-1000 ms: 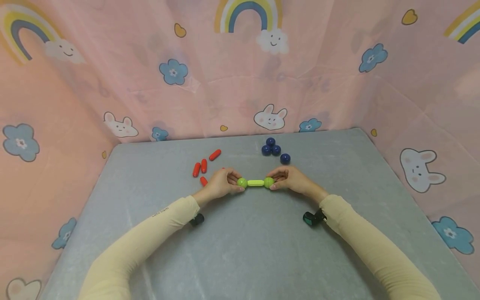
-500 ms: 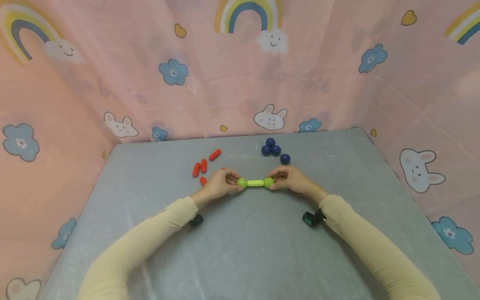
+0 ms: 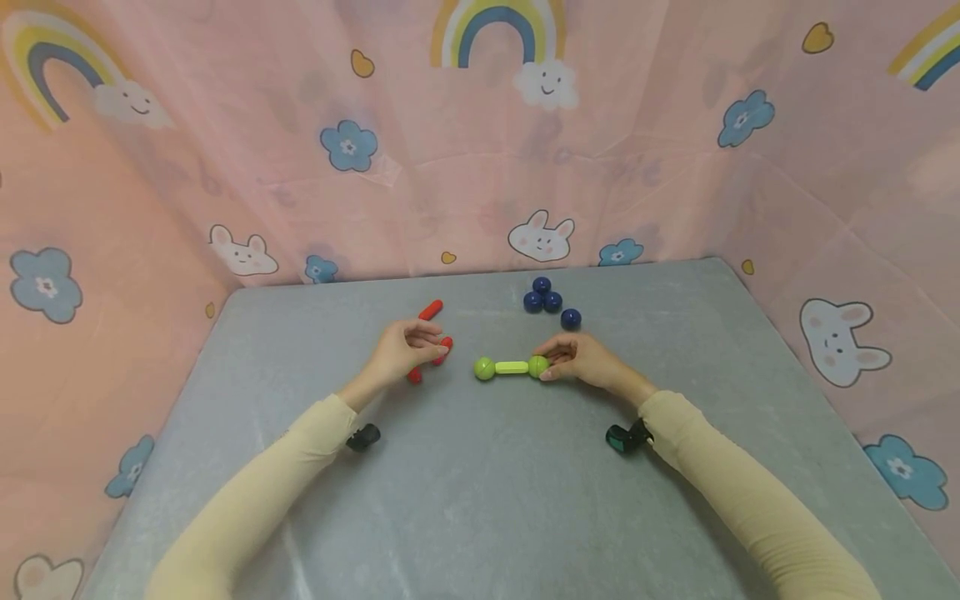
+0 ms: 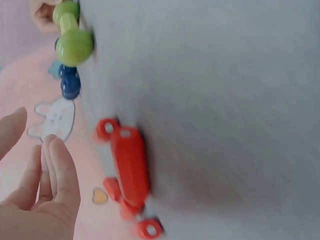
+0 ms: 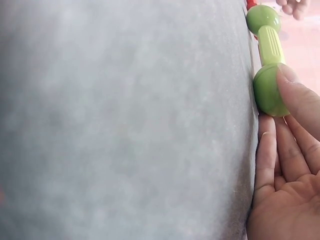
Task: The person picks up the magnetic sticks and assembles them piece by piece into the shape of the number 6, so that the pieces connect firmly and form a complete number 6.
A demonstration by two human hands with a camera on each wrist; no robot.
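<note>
A green dumbbell-shaped toy [image 3: 512, 367], a ridged bar with a ball at each end, lies on the table in the head view. My right hand [image 3: 588, 360] pinches its right ball between thumb and fingers; the right wrist view shows the thumb on the green ball [image 5: 269, 92]. Its left ball is free. My left hand [image 3: 397, 350] is over the red rods [image 3: 431, 310], partly hiding them. In the left wrist view its thumb and fingers stand apart with nothing between them, beside a red rod [image 4: 131, 167].
Several dark blue balls [image 3: 571, 319] sit toward the table's back, right of centre. The grey-covered table [image 3: 510, 500] meets pink printed cloth [image 3: 450, 192] at the back and sides. A black wrist camera [image 3: 628, 437] sits at the right cuff.
My left hand has let go of the green toy's left ball and moved left to the red rods. My right hand has stayed on the right ball.
</note>
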